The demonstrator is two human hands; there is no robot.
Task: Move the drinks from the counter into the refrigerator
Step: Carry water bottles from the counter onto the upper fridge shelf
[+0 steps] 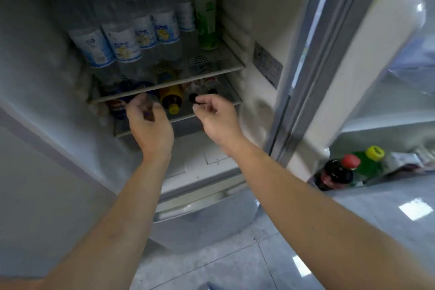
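Both hands at the lower fridge shelf [179, 119]: left hand [150, 125] curled round a blurred bottle [147, 107], right hand [216, 117] pinching a black cap [195, 99], yellow-capped bottle [171, 99] between them, water bottles [122, 42] above.

Both my arms were stretched forward, left hand [150, 122] and right hand [215, 116] side by side, fingers loosely curled.

Blue-and-white labelled bottles [122, 45], a green bottle [207, 19], a yellow-capped amber bottle [171, 99].
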